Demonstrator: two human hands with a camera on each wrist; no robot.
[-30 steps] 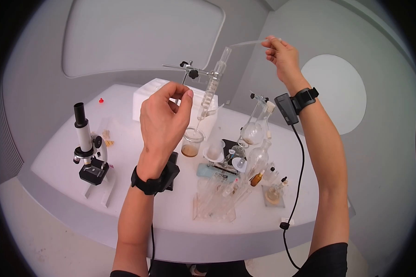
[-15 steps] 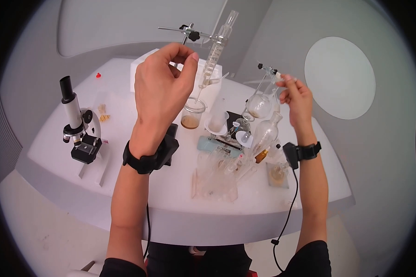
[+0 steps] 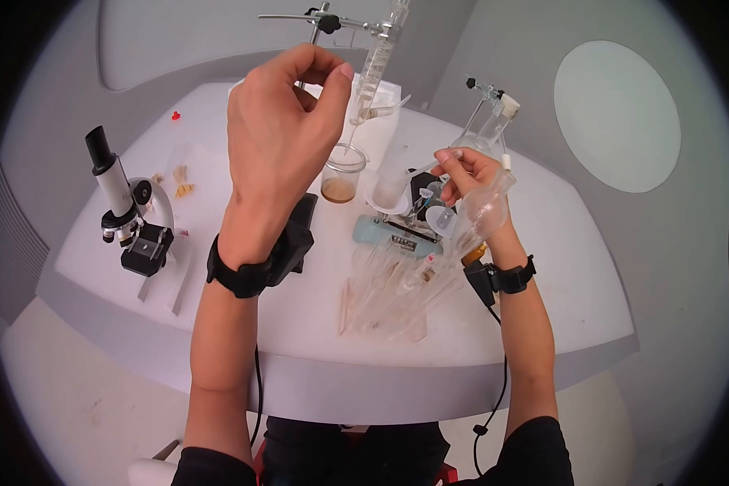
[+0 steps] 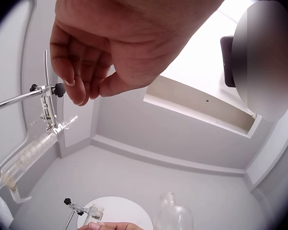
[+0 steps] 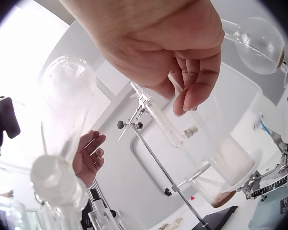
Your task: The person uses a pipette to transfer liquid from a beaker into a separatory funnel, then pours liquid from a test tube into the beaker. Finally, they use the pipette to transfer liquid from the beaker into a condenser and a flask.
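My right hand [image 3: 468,172] pinches a thin translucent stick [image 3: 420,169] between thumb and fingers. The stick slants down to the left, its lower end overlapping the mouth of a small clear beaker [image 3: 389,194] on a white balance pan. Close under the right fingertips stands that same beaker [image 5: 234,160] in the right wrist view. Raised at the left, my left hand [image 3: 279,121] has loosely curled fingers [image 4: 76,91] with nothing visible between them. Right of it, a clamped glass coil condenser [image 3: 370,79] hangs over a beaker of brown liquid [image 3: 338,189].
A microscope [image 3: 130,202] stands on the left of the white table [image 3: 300,332]. Clear glass tubes [image 3: 389,304] lie in front of the blue balance [image 3: 373,230]. A large glass flask [image 3: 486,209] rises by my right wrist. A red stopper [image 3: 176,116] sits far left.
My right hand has come down and toward the table's middle with the stick, from high at the right to the beaker on the balance. The left hand stays raised with the same loose curl.
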